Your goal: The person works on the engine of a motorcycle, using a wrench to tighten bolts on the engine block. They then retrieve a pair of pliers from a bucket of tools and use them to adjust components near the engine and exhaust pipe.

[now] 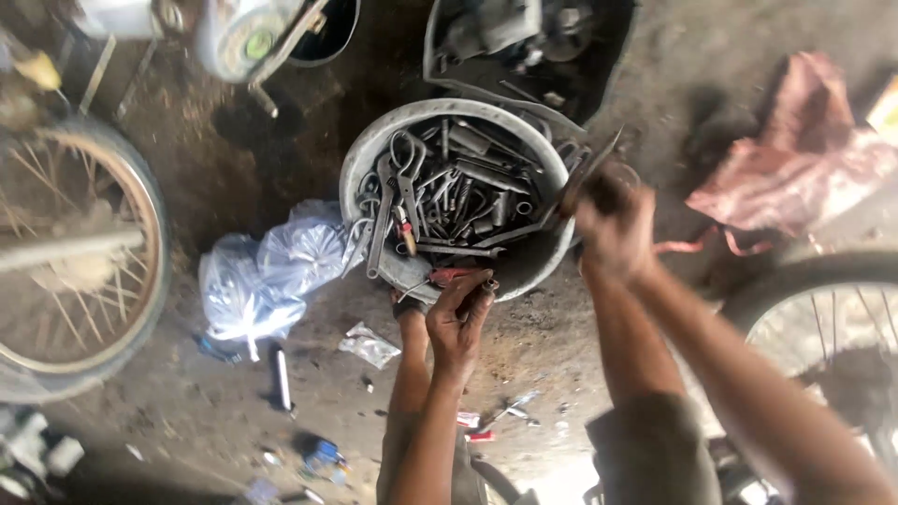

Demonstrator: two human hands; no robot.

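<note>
Tool-picking at the metal basin [369,154] of wrenches: the left hand [458,318] clenched a red-handled tool [449,276] at its near rim, the right hand [613,224] grasped a long tool [585,173] at its right rim. Lifting clear likely needed care.

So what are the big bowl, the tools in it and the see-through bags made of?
The big bowl looks like dull grey metal, scuffed and dirty. The tools seem to be steel, grey with faint shine. The bags look like thin clear plastic, crinkled and glossy.
</note>
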